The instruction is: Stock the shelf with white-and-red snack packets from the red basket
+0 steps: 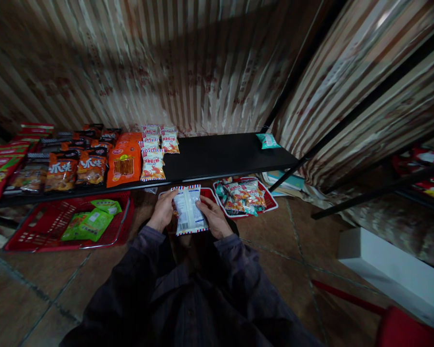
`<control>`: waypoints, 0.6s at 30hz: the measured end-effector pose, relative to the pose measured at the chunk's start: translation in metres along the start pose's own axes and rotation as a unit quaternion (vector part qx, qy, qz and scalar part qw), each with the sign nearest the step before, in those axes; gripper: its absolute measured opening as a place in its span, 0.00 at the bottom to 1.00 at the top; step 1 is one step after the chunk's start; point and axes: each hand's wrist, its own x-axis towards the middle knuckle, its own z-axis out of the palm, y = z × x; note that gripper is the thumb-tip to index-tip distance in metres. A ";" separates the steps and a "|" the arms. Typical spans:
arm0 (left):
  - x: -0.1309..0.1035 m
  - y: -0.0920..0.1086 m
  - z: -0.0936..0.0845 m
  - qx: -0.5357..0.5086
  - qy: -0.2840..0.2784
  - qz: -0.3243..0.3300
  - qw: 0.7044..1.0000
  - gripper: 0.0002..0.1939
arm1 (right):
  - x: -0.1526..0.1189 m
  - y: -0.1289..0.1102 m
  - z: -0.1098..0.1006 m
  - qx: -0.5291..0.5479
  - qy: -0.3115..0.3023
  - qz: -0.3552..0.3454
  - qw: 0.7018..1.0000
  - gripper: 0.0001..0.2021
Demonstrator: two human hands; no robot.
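through the head camera i have the snack bag [190,212] between both hands, in front of the shelf's front edge and above the middle red basket [209,192], which it partly hides. my left hand [162,212] has a narrow grip on the bag's left side, near the top; my right hand [215,217] pinches the right side, its grip just as narrow. the printed back with its long seam faces me, striped ends at top and bottom.

to handle it well, i'd press lightly at the edges: the bag looks puffed, and a hard squeeze could crush what is inside or strain the seam. matching pressure from both sides should keep it from twisting, and if i turn it, one hand should hold while the other shifts.

on the black shelf [210,154], white packets [153,165] with similar striped ends stand beside orange bags [125,166], with a teal packet [268,141] well apart near the right end. the left basket [126,224] holds green packets [90,224]; the right basket [273,203] is heaped with orange and teal packets [249,193].

the shelf edge is close ahead of my hands, so i'd lift well over it. the slanting black post [288,174] would limit a reach to the right, and the basket rims could catch a low sleeve.
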 end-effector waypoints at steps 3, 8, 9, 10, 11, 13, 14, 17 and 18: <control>0.000 -0.001 -0.001 0.003 -0.032 -0.013 0.999 0.15 | 0.003 0.001 0.000 -0.009 0.016 -0.001 1.000 0.22; -0.004 0.000 -0.008 0.058 -0.080 -0.077 0.992 0.18 | 0.012 -0.002 -0.001 -0.015 0.032 -0.030 0.999 0.22; -0.005 0.000 -0.010 0.065 -0.088 -0.081 0.991 0.18 | 0.014 -0.002 -0.001 -0.014 0.037 -0.036 0.999 0.22; -0.006 0.000 -0.011 0.071 -0.097 -0.084 0.989 0.18 | 0.016 -0.003 -0.002 -0.011 0.042 -0.039 0.998 0.22; -0.008 0.000 -0.012 0.076 -0.108 -0.087 0.987 0.18 | 0.019 -0.003 -0.002 -0.006 0.047 -0.039 0.998 0.22; -0.012 -0.001 -0.011 0.081 -0.128 -0.087 0.985 0.19 | 0.024 -0.002 -0.002 0.011 0.059 -0.038 0.997 0.21; -0.015 -0.002 -0.011 0.079 -0.131 -0.083 0.985 0.19 | 0.026 -0.002 -0.003 0.019 0.064 -0.038 0.997 0.21; -0.023 -0.005 -0.007 0.065 -0.113 -0.053 0.990 0.16 | 0.031 0.002 -0.002 0.029 0.081 -0.042 0.995 0.20; -0.025 -0.006 -0.006 0.063 -0.099 -0.042 0.992 0.15 | 0.032 0.003 -0.002 0.029 0.086 -0.043 0.995 0.20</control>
